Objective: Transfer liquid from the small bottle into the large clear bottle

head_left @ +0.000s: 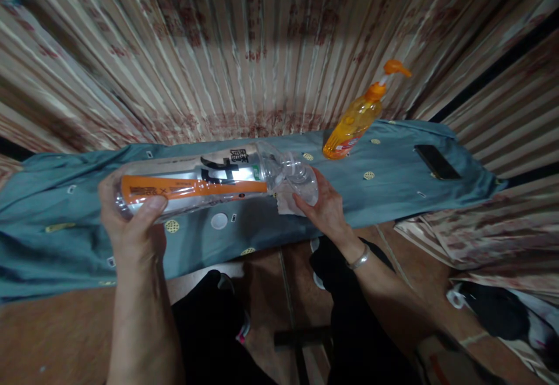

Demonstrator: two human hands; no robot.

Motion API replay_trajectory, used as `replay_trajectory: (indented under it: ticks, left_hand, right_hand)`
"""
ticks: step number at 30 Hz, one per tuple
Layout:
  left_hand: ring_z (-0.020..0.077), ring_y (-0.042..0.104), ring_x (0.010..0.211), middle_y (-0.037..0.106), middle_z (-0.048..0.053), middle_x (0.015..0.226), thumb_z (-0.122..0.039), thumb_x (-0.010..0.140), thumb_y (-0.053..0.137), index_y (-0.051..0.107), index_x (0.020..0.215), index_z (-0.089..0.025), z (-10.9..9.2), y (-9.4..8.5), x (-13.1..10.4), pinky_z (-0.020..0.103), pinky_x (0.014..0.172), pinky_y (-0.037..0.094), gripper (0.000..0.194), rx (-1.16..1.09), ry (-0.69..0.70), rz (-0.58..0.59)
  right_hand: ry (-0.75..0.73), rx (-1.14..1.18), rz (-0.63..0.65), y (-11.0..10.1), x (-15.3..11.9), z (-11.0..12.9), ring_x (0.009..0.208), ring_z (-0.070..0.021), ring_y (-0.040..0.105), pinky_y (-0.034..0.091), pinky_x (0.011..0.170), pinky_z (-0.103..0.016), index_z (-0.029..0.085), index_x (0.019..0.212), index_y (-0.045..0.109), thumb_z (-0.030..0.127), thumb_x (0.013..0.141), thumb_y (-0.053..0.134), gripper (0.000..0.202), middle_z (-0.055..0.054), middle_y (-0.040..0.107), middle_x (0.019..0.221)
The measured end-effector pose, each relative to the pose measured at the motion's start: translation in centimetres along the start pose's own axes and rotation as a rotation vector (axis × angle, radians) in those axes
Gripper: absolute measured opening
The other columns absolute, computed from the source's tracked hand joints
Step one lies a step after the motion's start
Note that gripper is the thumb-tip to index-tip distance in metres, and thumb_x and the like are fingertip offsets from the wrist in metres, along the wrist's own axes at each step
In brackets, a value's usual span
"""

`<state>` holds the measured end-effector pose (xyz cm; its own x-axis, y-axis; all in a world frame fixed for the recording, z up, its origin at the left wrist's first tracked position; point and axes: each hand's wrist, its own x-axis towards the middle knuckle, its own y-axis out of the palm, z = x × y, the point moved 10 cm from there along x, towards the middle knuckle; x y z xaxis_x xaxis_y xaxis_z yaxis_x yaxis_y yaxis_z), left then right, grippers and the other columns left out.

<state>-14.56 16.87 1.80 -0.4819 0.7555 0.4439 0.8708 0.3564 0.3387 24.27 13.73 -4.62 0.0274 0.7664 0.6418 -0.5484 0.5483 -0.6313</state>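
My left hand (133, 216) is wrapped round the base end of a large clear plastic bottle (196, 178) with a silver and orange label. The bottle lies almost level above the cloth, its neck pointing right. At that neck, my right hand (325, 204) grips a small clear plastic cup (308, 184), its open side towards the bottle. Whether the two rims touch, I cannot tell. A pale piece of paper or tissue (288, 203) shows just below the cup. On the cloth under the bottle is a white round lid-like disc (219, 221).
A teal patterned cloth (393, 190) covers the long narrow table. An orange pump bottle (353, 123) stands at the back right, and a dark phone (437, 162) lies near the right end. Pleated curtains (244, 35) hang close behind. Dark fabric (493, 309) lies lower right.
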Motion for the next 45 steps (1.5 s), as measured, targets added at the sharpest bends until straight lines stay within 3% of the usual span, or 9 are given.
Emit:
replay_trajectory:
  ticks: [13,23,40,45]
  left_hand:
    - [0.0189,0.063,0.082,0.071,-0.002,0.092,-0.043,0.029,0.102,0.077,0.097,-0.026,0.09,0.03,0.04,0.049,0.104,0.051,0.074,0.035,-0.004,0.008]
    - [0.0190,0.063,0.083,0.071,0.000,0.093,-0.042,0.036,0.100,0.075,0.099,-0.023,-0.08,0.35,-0.16,0.045,0.100,0.052,0.071,0.045,0.008,0.036]
    - [0.0219,0.064,0.081,0.069,0.000,0.091,-0.054,0.041,0.095,0.070,0.096,-0.027,-0.43,0.50,-0.16,0.053,0.099,0.054,0.066,0.162,0.066,0.050]
    - [0.0205,0.064,0.081,0.068,0.001,0.092,-0.050,0.043,0.095,0.070,0.099,-0.023,-0.22,0.52,0.03,0.049,0.096,0.054,0.067,0.147,0.067,0.068]
  right_hand:
    - [0.007,0.004,0.009,0.08,-0.07,-0.14,0.118,-0.0341,0.076,0.064,0.101,-0.052,0.016,0.153,0.046,0.055,0.096,0.066,0.072,-0.019,0.075,0.133]
    - [-0.003,-0.015,0.001,0.23,-0.13,-0.21,0.119,-0.0337,0.075,0.064,0.101,-0.051,0.017,0.155,0.042,0.056,0.097,0.064,0.074,-0.019,0.075,0.134]
    - [0.041,0.004,0.033,0.25,-0.03,-0.46,0.121,-0.0345,0.074,0.063,0.103,-0.053,0.015,0.151,0.048,0.058,0.095,0.065,0.073,-0.020,0.074,0.136]
    - [0.022,0.002,0.001,0.04,-0.04,-0.30,0.117,-0.0348,0.076,0.064,0.101,-0.053,0.014,0.150,0.049,0.059,0.095,0.065,0.073,-0.021,0.075,0.134]
